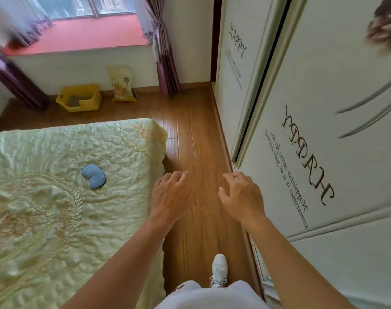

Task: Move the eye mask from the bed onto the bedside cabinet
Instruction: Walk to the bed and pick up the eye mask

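A small blue eye mask (93, 176) lies flat on the pale green quilted bed (45, 208), near its right side. My left hand (171, 197) hovers over the bed's right edge, to the right of the mask, fingers apart and holding nothing. My right hand (240, 195) hangs over the wooden floor beside it, also empty with fingers spread. No bedside cabinet is in view.
A narrow strip of wooden floor (196, 134) runs between the bed and a white sliding wardrobe (324, 152) on the right. A yellow plastic bin (80, 98) and a printed sack (122, 84) stand under the window. My white shoe (219, 269) is on the floor.
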The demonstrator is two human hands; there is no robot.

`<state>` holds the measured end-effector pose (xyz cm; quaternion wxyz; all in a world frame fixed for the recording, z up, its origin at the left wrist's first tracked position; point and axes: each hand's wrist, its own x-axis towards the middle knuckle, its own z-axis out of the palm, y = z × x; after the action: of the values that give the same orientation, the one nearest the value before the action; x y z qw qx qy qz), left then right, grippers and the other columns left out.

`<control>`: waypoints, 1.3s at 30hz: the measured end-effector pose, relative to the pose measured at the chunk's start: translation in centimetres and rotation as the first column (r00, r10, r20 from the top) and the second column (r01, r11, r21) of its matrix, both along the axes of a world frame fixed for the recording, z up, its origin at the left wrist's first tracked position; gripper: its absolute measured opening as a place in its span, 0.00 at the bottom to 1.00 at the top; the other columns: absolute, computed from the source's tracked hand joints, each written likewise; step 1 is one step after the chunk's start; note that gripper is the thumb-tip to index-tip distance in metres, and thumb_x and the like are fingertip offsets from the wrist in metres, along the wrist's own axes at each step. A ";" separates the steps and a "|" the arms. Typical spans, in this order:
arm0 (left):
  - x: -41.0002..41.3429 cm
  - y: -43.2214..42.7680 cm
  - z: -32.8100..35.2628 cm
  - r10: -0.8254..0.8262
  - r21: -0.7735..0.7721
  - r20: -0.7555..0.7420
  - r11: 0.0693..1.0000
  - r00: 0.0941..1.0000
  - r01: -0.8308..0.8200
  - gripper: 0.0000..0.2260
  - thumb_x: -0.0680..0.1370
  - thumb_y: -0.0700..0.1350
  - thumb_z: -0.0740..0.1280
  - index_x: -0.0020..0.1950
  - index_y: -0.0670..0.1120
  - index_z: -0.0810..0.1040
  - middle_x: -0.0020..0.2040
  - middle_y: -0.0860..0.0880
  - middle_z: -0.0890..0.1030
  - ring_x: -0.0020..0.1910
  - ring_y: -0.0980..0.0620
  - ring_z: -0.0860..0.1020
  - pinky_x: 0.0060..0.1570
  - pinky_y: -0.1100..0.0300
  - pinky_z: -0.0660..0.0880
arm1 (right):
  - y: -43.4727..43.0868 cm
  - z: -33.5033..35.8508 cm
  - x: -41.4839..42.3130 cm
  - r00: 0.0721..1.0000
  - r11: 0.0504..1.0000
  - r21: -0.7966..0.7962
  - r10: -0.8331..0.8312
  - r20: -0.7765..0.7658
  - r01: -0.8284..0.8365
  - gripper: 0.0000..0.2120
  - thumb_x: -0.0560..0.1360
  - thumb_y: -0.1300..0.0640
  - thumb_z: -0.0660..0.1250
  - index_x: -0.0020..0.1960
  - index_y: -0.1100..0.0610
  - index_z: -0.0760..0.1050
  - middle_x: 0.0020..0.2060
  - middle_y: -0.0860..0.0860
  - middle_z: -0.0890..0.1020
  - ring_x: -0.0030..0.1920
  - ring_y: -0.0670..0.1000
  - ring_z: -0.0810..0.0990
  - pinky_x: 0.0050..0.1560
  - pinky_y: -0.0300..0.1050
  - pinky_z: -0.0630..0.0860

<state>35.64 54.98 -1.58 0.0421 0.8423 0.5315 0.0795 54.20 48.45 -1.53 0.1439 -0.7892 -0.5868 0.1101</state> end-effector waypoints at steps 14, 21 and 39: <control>4.3 19.1 -0.3 0.196 -0.043 0.030 0.980 0.980 -0.195 0.19 0.76 0.55 0.61 0.65 0.50 0.74 0.59 0.50 0.82 0.53 0.46 0.79 0.52 0.49 0.76 | 23.7 0.3 3.6 0.976 0.976 -0.007 0.217 0.022 -0.217 0.20 0.78 0.48 0.64 0.68 0.53 0.75 0.62 0.53 0.81 0.61 0.55 0.80 0.61 0.54 0.79; 1.7 32.4 -1.9 0.250 -0.082 0.038 0.966 0.967 -0.247 0.20 0.77 0.55 0.59 0.66 0.49 0.73 0.61 0.49 0.81 0.55 0.46 0.78 0.54 0.49 0.76 | 39.9 -0.7 2.0 0.962 0.965 -0.021 0.263 0.075 -0.262 0.20 0.78 0.46 0.64 0.67 0.51 0.76 0.61 0.52 0.82 0.59 0.54 0.80 0.57 0.53 0.80; -11.5 55.1 -2.9 0.652 -0.139 -0.016 0.750 0.758 -0.647 0.22 0.75 0.57 0.56 0.64 0.49 0.76 0.57 0.50 0.83 0.52 0.47 0.80 0.49 0.50 0.76 | 70.6 -1.6 -13.3 0.728 0.728 -0.071 0.685 0.017 -0.682 0.19 0.78 0.47 0.64 0.67 0.50 0.75 0.62 0.52 0.80 0.61 0.54 0.79 0.61 0.54 0.77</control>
<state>24.19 110.09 -4.46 0.0782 0.5989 0.7942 0.0669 40.88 119.03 -3.17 0.0570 -0.5241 -0.8352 0.1562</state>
